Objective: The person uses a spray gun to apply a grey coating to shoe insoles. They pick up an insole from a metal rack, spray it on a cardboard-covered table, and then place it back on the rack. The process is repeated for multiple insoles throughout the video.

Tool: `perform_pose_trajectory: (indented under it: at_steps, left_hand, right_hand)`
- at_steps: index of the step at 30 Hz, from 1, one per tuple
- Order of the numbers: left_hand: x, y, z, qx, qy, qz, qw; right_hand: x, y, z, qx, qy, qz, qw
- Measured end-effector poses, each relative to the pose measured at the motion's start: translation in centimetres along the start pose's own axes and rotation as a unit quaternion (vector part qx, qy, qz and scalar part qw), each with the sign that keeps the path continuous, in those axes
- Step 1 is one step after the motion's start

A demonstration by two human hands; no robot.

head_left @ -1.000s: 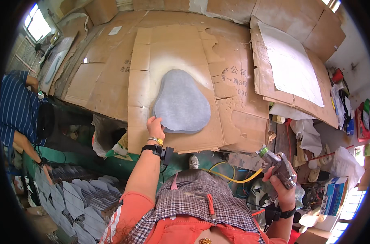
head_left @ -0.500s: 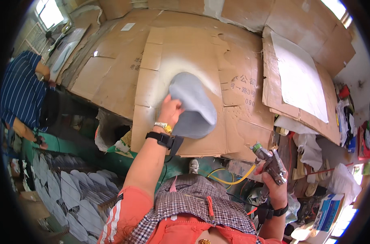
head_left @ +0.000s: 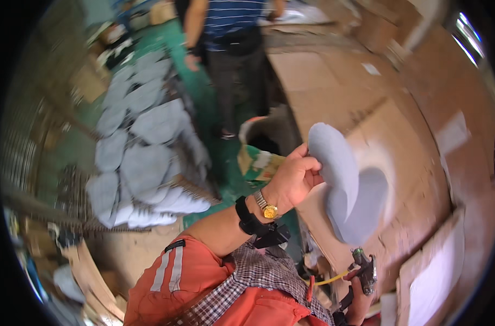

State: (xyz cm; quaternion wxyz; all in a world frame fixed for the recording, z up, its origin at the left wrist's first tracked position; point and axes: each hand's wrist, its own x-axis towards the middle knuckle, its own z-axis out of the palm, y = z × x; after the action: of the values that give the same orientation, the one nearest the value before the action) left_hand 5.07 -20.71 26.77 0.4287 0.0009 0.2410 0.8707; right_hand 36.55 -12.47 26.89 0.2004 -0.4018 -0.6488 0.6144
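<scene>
My left hand (head_left: 296,174) is closed on the edge of a grey, rounded flat piece (head_left: 334,155), thumb on top, holding it tilted above the cardboard. Another grey area (head_left: 364,209) lies lower on the cardboard; whether it belongs to the same bent piece or a second one, I cannot tell. In my right hand (head_left: 359,299), low at the right, is a spray gun (head_left: 366,270) with a yellow hose (head_left: 333,279) running from it. Pale overspray surrounds the grey shape on the cardboard-covered table (head_left: 416,163).
To the left, a wire rack (head_left: 196,190) bears several grey pieces (head_left: 144,165) like this one. A person in a striped shirt (head_left: 234,19) stands beyond it. An open bin or sack (head_left: 264,133) sits by the table edge. A white sheet (head_left: 435,271) lies on cardboard at right.
My view has swung left toward the rack. My left hand has raised part of the grey piece off the cardboard. The spray gun is still in my right hand.
</scene>
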Motion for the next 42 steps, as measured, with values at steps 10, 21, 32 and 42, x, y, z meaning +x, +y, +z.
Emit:
perform_pose_trajectory:
  at_steps: [10,21,32,42]
  left_hand:
    - [-20.7,24.0,-13.6,0.017,0.196,0.432,0.880]
    - [-44.8,28.2,-43.6,0.030,0.492,0.566,0.661]
    - [-39.9,23.0,-37.1,0.426,0.865,0.230,0.136]
    - [-13.0,17.7,-24.5,0.563,0.396,0.457,0.563]
  right_hand:
    - [0.2,-5.9,10.4,-0.070,-0.219,-0.064,0.971]
    - [0.9,-4.3,19.0,-0.075,-0.369,-0.049,0.925]
    - [-2.7,-4.2,11.8,-0.094,-0.227,-0.071,0.967]
    - [-7.0,-0.1,-3.3,-0.028,0.072,-0.059,0.995]
